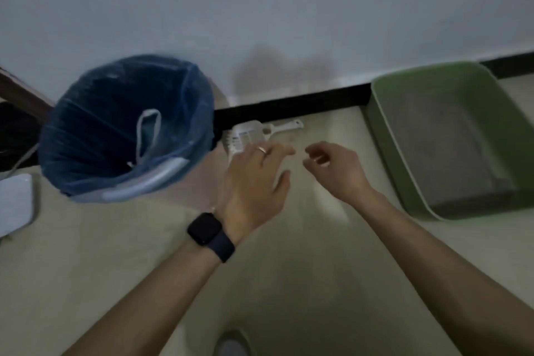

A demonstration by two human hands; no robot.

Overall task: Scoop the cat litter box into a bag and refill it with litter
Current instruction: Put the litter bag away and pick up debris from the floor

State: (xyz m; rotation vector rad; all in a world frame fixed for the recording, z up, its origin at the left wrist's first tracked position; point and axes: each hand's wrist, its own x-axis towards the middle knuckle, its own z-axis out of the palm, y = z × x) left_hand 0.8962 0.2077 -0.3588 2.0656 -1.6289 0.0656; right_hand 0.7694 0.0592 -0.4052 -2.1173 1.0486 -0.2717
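The green litter box, holding grey litter, sits on the floor against the black baseboard at the right. A white slotted scoop lies between it and the blue-bagged bin. The left hand, fingers straight and slightly spread, reaches over the scoop's head, though I cannot tell if it touches; the right hand hangs nearby, loosely curled and holding nothing.

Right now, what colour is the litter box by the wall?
The litter box is pale green; the head view shows it best.
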